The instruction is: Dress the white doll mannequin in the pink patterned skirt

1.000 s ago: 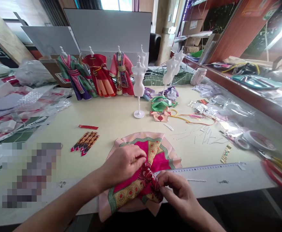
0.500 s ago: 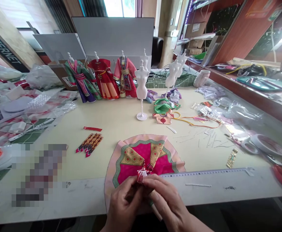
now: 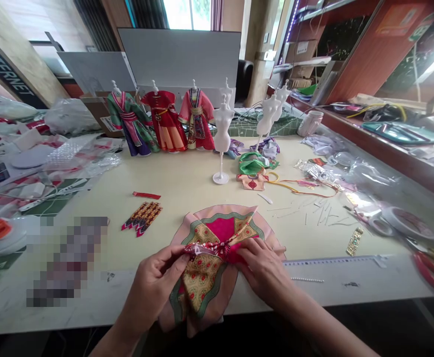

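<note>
In the head view, the skirt lies on the desk in front of the mannequin; front-left of it, a pixelated thing is unreadable. The left hand pinches the red band, hiding its tip; the right hand, magenta skirt cloth. Together half a second ago, they're now apart.

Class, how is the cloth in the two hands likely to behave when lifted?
The cloth would probably sag, as it folds and gathers between the left hand and right hand. It is likely light, since its pale border looks thin. That border may swing, as both hands hold nearer the middle.
</note>
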The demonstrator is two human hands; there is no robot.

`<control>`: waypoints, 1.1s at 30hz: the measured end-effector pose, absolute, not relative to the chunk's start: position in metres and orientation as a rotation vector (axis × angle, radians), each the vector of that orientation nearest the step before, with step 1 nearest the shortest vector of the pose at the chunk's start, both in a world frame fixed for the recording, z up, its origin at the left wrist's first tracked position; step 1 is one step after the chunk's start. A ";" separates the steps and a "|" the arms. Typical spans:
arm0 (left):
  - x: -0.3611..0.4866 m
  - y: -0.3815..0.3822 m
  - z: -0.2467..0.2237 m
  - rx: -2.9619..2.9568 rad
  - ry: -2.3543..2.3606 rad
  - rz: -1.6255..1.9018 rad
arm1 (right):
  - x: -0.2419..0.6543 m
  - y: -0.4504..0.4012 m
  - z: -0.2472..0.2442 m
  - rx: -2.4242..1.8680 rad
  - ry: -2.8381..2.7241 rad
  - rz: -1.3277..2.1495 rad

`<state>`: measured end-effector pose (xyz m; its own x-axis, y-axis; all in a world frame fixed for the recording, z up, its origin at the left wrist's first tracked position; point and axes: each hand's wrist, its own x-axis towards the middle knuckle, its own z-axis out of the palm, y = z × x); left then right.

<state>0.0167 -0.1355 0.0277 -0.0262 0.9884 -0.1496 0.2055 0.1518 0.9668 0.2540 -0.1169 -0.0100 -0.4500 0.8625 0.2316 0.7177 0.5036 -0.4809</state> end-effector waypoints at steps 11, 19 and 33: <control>-0.005 -0.093 0.064 1.658 1.377 0.802 | 0.279 -0.095 0.035 -1.323 -1.582 1.293; 0.018 -0.060 0.076 2.039 1.605 0.990 | 0.258 -0.130 0.063 -1.064 -1.631 1.176; 0.055 -0.055 0.048 0.761 0.776 1.120 | 0.192 -0.118 0.062 -0.372 -2.183 0.326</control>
